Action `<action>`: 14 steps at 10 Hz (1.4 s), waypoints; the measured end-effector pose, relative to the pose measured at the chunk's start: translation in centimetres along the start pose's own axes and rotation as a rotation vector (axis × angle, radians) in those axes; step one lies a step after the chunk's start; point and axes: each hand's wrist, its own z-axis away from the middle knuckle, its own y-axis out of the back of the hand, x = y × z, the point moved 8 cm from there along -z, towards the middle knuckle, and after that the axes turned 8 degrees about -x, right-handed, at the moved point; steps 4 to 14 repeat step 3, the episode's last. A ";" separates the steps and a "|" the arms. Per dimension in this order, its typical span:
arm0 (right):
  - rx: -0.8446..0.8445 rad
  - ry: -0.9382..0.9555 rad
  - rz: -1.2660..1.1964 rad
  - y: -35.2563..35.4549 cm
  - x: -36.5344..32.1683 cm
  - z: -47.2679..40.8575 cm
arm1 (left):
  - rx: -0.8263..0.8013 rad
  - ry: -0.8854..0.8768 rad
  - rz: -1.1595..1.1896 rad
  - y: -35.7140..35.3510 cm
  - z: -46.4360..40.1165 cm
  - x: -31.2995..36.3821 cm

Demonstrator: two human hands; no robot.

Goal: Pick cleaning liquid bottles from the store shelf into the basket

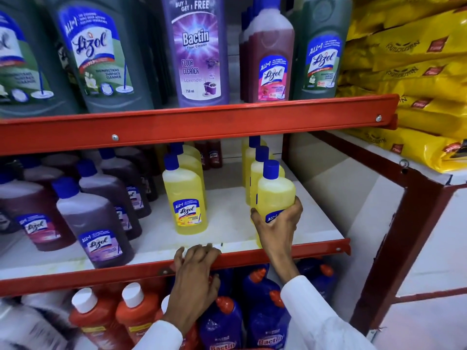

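A small yellow Lizol bottle (pixel 275 193) with a blue cap stands at the right front of the middle shelf, and my right hand (pixel 276 229) is wrapped around its lower half. Behind it stand two more yellow bottles (pixel 255 168) in a row. Another row of yellow bottles (pixel 185 198) stands to the left. My left hand (pixel 195 271) rests on the red front edge of the middle shelf (pixel 316 248), fingers curled over it, holding no bottle. No basket is in view.
Purple and maroon Lizol bottles (pixel 98 223) fill the left of the middle shelf. Large green, lavender and pink bottles (pixel 199 51) stand on the upper shelf. Orange and blue bottles (pixel 262 311) sit below. Yellow sacks (pixel 417 72) are stacked at right.
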 end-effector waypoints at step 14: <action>0.047 -0.003 0.049 1.0 -0.2 0.7 | -0.050 0.010 -0.015 -0.1 -0.1 0.2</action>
